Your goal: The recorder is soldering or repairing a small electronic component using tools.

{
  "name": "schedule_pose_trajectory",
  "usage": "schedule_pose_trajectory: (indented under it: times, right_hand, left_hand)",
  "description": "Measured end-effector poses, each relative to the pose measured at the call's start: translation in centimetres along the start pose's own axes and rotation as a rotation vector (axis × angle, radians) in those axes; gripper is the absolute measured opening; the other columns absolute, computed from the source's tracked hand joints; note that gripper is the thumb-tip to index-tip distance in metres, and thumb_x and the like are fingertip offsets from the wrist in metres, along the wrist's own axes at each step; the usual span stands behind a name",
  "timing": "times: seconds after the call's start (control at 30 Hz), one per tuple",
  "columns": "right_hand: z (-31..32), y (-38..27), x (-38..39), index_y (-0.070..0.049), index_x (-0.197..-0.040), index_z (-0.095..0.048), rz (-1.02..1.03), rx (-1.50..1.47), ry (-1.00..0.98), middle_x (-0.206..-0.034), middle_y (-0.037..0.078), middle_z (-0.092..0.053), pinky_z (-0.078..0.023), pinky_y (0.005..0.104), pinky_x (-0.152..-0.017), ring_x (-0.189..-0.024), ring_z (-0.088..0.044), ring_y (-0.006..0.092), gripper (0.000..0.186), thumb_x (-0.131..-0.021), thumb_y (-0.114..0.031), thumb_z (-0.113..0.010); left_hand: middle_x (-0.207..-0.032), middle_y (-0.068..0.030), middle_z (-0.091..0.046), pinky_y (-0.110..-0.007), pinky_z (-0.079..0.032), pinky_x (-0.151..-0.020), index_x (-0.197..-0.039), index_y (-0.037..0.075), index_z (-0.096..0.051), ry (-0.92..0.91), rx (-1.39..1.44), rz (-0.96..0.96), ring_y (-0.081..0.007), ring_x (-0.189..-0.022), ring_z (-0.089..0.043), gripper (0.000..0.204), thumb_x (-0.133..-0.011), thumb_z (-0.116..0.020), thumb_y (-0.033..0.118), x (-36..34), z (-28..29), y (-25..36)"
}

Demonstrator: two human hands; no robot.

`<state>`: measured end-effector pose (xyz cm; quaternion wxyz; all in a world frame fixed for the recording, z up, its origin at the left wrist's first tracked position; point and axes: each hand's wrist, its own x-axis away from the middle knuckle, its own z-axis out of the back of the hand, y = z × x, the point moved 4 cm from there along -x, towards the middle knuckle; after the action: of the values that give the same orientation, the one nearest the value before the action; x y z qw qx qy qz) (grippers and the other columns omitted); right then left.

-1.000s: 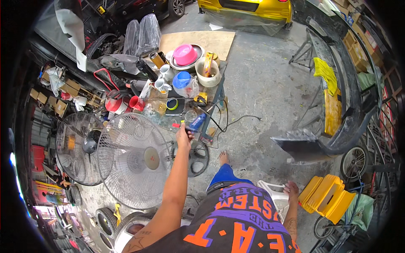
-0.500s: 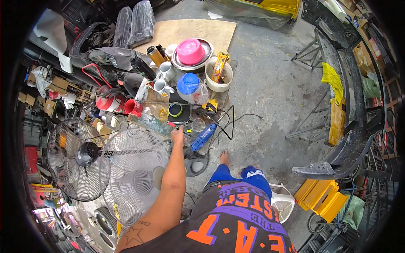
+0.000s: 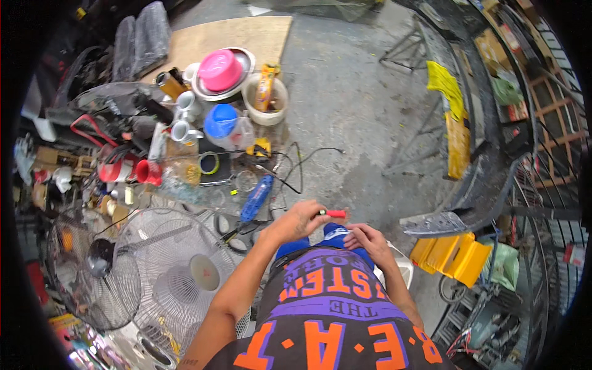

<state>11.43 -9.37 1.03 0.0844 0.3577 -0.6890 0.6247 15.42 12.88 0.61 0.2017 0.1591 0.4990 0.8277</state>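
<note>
My left hand point(image 3: 301, 219) is closed around a small tool with a red handle point(image 3: 335, 214), held in front of my body above my knees. Its exact kind is too blurred to make out. A little lower and to the right, my right hand point(image 3: 368, 240) is open and loosely curled, apart from the tool, with nothing visible in it. Beyond my left hand, a blue power tool point(image 3: 256, 198) with a black cord lies at the near right of the cluttered low table. A roll of tape point(image 3: 209, 163) and a wrench point(image 3: 217, 182) lie further left.
A mesh fan cover point(image 3: 179, 271) stands close to my left forearm. White mugs point(image 3: 183, 131), a blue-lidded jug point(image 3: 222, 123), a pink bowl point(image 3: 220, 71) and a white bucket point(image 3: 265, 114) crowd the table. A black car bumper point(image 3: 487, 191) stands at the right, near yellow folded pieces point(image 3: 453, 258).
My left hand has come back from the table to in front of me, bringing the red-handled tool. My right hand has come into view. The whole scene has shifted left.
</note>
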Motion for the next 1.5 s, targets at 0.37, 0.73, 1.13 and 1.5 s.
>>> schedule_pose_trajectory:
  times: [0.37, 0.73, 1.13, 1.5]
  right_hand:
    - [1.9, 1.8, 0.1, -0.003, -0.065, -0.057, -0.111, 0.160, 0.325, -0.056, 0.001, -0.049, -0.043, 0.0257, -0.047, -0.049, -0.050, 0.0100, 0.054, -0.098, -0.045, -0.049]
    - [1.3, 2.3, 1.2, -0.006, -0.105, -0.059, -0.016, -0.006, 0.179, -0.073, -0.002, -0.050, -0.043, 0.0216, -0.060, -0.065, -0.048, 0.0067, 0.034, -0.100, -0.038, -0.049]
    - [0.6, -0.1, 1.0, -0.001, -0.117, -0.060, 0.076, -0.225, 0.125, -0.084, 0.000, -0.055, -0.046, 0.0233, -0.065, -0.072, -0.052, 0.0088, 0.034, -0.098, -0.028, -0.054]
    - [-0.9, -2.2, 0.7, 0.002, -0.114, -0.061, 0.060, -0.150, 0.075, -0.080, 0.001, -0.055, -0.046, 0.0240, -0.062, -0.071, -0.053, 0.0097, 0.032, -0.098, -0.025, -0.055]
  left_hand:
    - [-0.091, -0.0119, -0.064, -0.044, -0.041, -0.072, -0.097, 0.009, -0.063, -0.143, -0.131, -0.208, -0.0310, -0.090, -0.059, 0.015, -0.090, -0.059, 0.021, -3.1, -6.0, 2.9]
    - [-0.054, -0.0079, -0.045, -0.031, -0.033, -0.054, -0.065, 0.001, -0.047, 0.126, 0.776, 0.092, -0.0237, -0.052, -0.040, 0.041, -0.094, -0.049, 0.029, -4.5, -1.5, 1.3]
    - [-0.049, -0.0005, -0.031, -0.033, -0.033, -0.058, -0.056, 0.011, -0.036, 0.203, 1.570, -0.117, -0.0156, -0.049, -0.028, 0.038, -0.086, -0.034, 0.035, -4.8, -1.1, 6.2]
    - [-0.049, -0.0014, -0.030, -0.033, -0.030, -0.053, -0.056, 0.010, -0.034, 0.203, 1.615, -0.113, -0.0151, -0.048, -0.025, 0.038, -0.087, -0.037, 0.032, -4.5, -1.7, 6.5]
